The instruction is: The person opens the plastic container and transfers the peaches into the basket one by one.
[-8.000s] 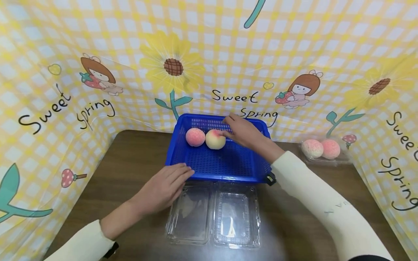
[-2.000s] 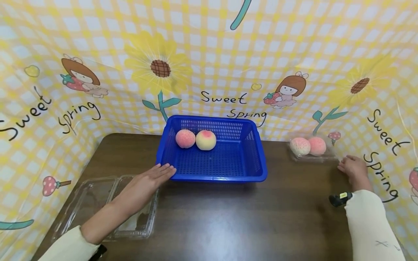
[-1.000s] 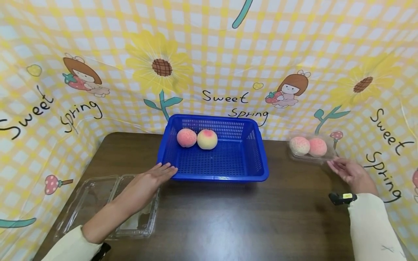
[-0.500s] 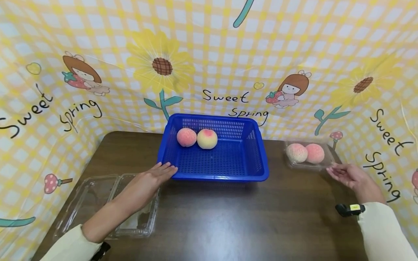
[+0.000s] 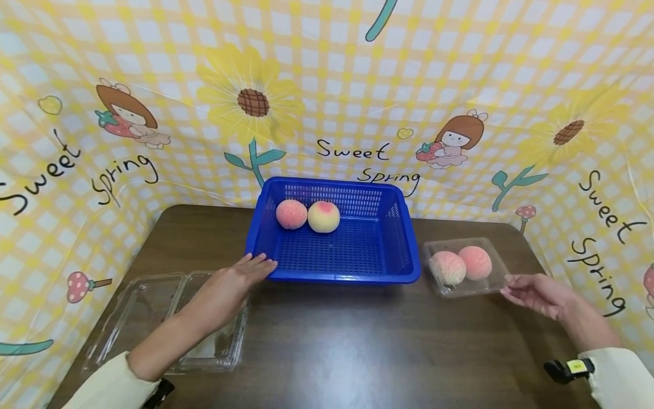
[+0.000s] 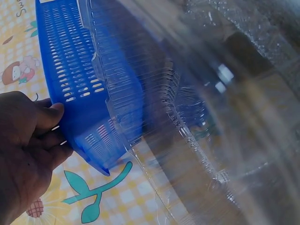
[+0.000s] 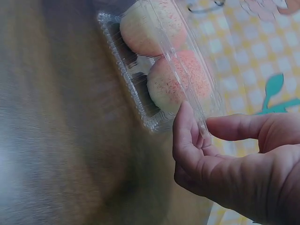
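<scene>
at the r. side of the wooden table, a clear box is gripped by the right hand: its edge is pinched btwn thumb and fingertips at the end nearest that wrist, as is also shown in the r. wrist view. two peaches are held in the box side by side, i.e. a whitish, pink-speckled peach on the l. and a pinker peach on the r. whether the box is lifted or is being supported by the table can't be told. just l. of it, by the back of the table, a blue basket w/ slotted walls is seen; its near l. corner is held by the left hand, fingers laid over the rim w/ the thumb seen against the outside in the l. wrist view. in the basket, toward the back l., a pink peach w/ rough skin is set right beside a cream peach w/ a red patch. on the l. of the table an unfolded clear clamshell is laid w/ its two halves side by side, partly covered by the l. forearm. both forearms are covered by pale sleeves, and the table is backed by a yellow checked cloth printed w/ sunflowers, cartoon figures, etc.
</scene>
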`<act>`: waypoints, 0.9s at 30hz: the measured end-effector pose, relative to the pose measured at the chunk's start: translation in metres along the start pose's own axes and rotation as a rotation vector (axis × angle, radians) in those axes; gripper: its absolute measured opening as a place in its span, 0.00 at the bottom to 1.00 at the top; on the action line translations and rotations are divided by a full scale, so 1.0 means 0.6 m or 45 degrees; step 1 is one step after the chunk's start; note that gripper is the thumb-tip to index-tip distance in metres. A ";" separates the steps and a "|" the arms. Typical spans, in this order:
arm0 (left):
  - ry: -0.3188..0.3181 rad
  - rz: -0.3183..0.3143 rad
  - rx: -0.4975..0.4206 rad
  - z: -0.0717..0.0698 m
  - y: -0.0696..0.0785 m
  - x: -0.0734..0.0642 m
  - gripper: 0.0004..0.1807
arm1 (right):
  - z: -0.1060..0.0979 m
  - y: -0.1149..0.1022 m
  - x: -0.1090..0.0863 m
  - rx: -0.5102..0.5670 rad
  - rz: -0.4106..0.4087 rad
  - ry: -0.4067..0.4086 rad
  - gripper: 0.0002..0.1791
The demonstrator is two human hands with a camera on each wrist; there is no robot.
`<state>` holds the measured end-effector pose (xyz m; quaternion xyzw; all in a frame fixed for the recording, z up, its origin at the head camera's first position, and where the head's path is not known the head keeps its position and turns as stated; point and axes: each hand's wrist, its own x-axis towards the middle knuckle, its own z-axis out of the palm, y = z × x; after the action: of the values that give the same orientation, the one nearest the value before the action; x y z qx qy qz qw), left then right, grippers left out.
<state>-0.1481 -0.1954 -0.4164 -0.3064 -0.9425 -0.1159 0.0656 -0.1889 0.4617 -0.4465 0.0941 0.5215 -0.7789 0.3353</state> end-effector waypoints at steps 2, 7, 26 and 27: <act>0.004 -0.002 0.001 0.000 0.000 0.000 0.37 | 0.005 0.006 -0.002 -0.049 0.015 -0.080 0.21; 0.006 0.000 -0.002 -0.001 0.001 0.000 0.37 | 0.015 0.022 -0.009 -0.133 0.070 -0.208 0.19; 0.064 -0.012 -0.016 -0.002 0.005 0.008 0.24 | 0.041 0.056 -0.028 -0.317 0.202 -0.453 0.16; 0.096 0.005 -0.017 -0.001 0.009 0.010 0.22 | 0.043 0.057 -0.030 -0.390 0.221 -0.425 0.15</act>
<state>-0.1495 -0.1877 -0.4137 -0.3041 -0.9380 -0.1338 0.0994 -0.1490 0.4389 -0.4519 -0.0435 0.5607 -0.6639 0.4929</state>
